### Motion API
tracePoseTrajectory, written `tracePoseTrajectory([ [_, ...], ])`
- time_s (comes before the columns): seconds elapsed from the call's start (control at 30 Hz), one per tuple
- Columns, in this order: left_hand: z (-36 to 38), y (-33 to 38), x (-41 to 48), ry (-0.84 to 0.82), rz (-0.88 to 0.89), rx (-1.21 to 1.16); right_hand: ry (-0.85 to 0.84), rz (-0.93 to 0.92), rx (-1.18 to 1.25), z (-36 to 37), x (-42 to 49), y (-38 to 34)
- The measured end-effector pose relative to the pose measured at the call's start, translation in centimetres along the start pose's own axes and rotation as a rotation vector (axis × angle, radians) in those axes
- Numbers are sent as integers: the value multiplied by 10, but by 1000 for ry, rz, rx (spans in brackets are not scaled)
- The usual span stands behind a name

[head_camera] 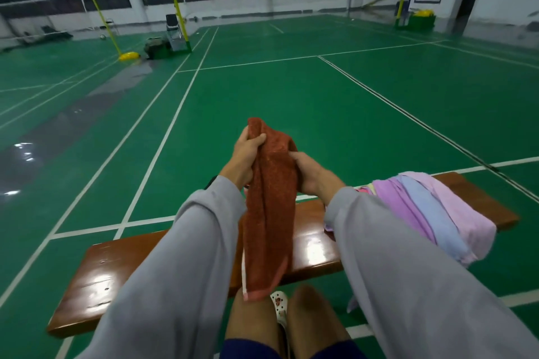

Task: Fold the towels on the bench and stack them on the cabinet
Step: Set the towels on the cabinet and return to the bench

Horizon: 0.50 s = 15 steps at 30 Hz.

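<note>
A rust-brown towel [269, 213] hangs lengthwise in front of me, above the glossy wooden bench [96, 277]. My left hand [246, 154] grips its top edge on the left side. My right hand [310, 172] grips the towel a little lower on the right side. The towel's lower end dangles in front of the bench's near edge, by my knees. A heap of pink, purple and light blue towels [431, 213] lies on the right part of the bench, partly hidden by my right sleeve. No cabinet is in view.
Green badminton court floor with white lines stretches beyond the bench. Yellow net posts [176, 9] and a chair [173, 26] stand far off at the back left. My bare legs and a white shoe [280, 306] are below the bench's near edge.
</note>
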<state>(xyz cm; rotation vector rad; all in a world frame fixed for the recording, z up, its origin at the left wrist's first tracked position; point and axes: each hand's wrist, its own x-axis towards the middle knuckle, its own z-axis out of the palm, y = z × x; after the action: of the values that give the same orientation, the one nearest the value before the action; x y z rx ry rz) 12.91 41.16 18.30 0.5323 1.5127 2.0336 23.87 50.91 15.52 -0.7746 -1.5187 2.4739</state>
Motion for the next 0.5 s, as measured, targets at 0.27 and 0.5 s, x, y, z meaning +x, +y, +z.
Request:
tracePoseTrajectory([
  [0.27, -45, 16, 1, 183, 33, 7, 180, -120, -21, -14, 21, -24],
  [0.5, -56, 32, 10, 314, 30, 29, 316, -363, 184, 12, 28, -57],
])
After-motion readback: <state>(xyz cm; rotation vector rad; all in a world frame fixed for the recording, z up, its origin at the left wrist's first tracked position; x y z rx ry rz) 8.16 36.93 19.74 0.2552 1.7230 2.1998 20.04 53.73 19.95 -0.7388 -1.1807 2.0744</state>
